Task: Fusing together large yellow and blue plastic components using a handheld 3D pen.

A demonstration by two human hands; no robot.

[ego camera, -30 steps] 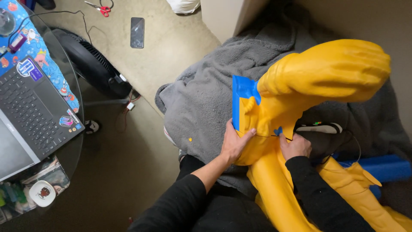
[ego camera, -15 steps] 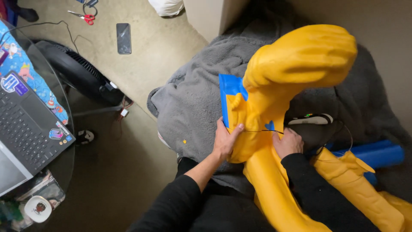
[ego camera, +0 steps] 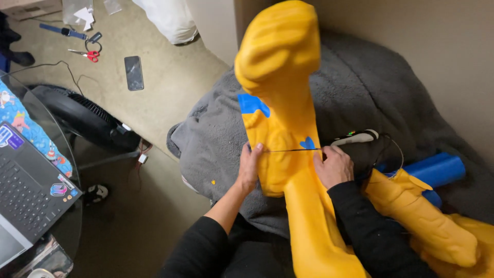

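The big yellow puffy fabric shape (ego camera: 280,103) now stands up straighter, while the left hand (ego camera: 250,167) and right hand (ego camera: 333,166) each pinch the thin black thread (ego camera: 288,150) tight across it.

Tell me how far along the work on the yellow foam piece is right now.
Done: blue patches already sit on the yellow foam piece. In hand: the left hand and right hand hold a thin dark line stretched taut across it. Left: the foam looks whole under the line, with no cut visible; another yellow piece lies untouched beside it.
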